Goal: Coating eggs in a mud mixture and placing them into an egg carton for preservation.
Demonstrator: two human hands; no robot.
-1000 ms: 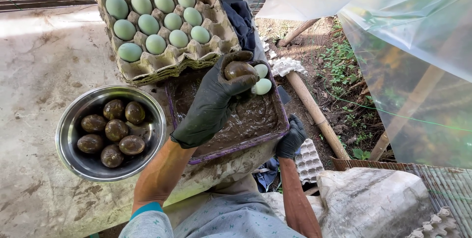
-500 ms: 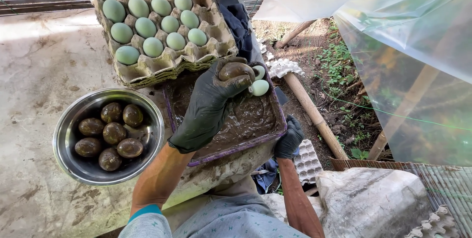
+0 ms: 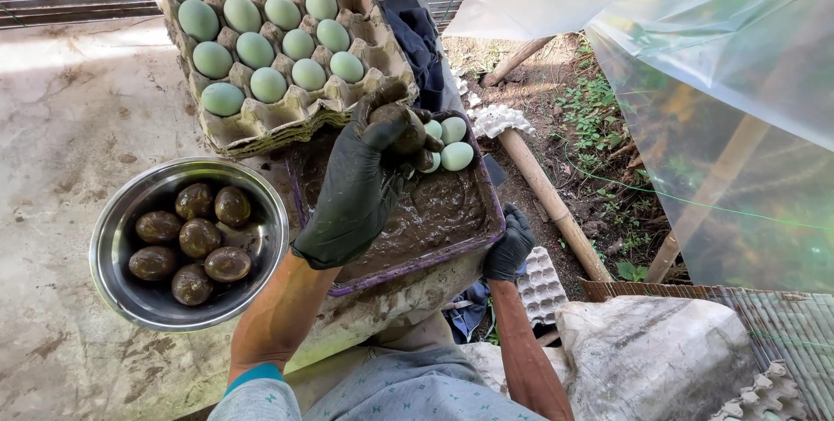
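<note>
Head view: left hand (image 3: 360, 191) clamped on mud-coated egg (image 3: 395, 125) over mud tray (image 3: 486, 204); right hand (image 3: 510, 243) grips tray's 4 o'clock corner. Coating step; next likely steel bowl (image 3: 261, 195) at 9 o'clock.

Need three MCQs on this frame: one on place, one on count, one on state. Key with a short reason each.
1. Where does the steel bowl sit, seen from the camera?
A. Left of the mud tray
B. On top of the egg carton
C. Right of the tray

2. How many mud-coated eggs lie in the bowl?
A. Three
B. Seven
C. Twelve

3. What is the left hand doing?
A. Resting open on the concrete
B. Gripping a muddy egg over the tray
C. Lifting the bowl

Key:
1 A, the bowl stands on the concrete left of the tray.
2 B, seven dark eggs can be counted in it.
3 B, the gloved fingers are closed round a mud-covered egg above the tray, while the right hand holds the tray's edge.
</note>
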